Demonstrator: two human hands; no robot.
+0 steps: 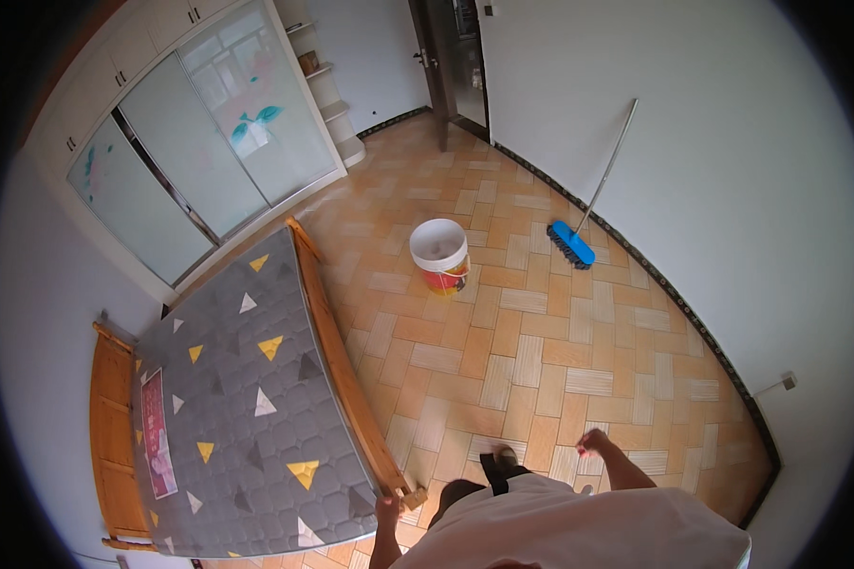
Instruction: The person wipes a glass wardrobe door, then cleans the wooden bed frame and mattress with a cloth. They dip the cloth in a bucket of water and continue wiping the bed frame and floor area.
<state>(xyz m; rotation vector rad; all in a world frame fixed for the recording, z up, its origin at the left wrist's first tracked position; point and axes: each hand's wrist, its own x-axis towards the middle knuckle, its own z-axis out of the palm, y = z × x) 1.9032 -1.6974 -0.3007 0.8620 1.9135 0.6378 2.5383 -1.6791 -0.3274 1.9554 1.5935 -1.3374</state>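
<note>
At the corner of the wooden bed frame (pixel 341 384) is my left hand (pixel 388 511), beside the frame's short post (pixel 414 498) and the mattress (pixel 249 398) corner. Whether its fingers grip anything there is too small to tell. The mattress is grey and quilted, with yellow, white and dark triangles. My right hand (pixel 594 442) hangs over the tiled floor (pixel 498 398), fingers curled in, with no object visible in it. One foot (pixel 505 455) shows ahead of my pale shirt (pixel 576 530).
A white bucket (pixel 440 245) with a red and yellow label stands on the floor. A blue-headed floor brush (pixel 571 244) leans against the right wall. Sliding wardrobe doors (pixel 206 156) line the far left, near a dark door (pixel 438 71). The bed's headboard (pixel 117 434) meets the left wall.
</note>
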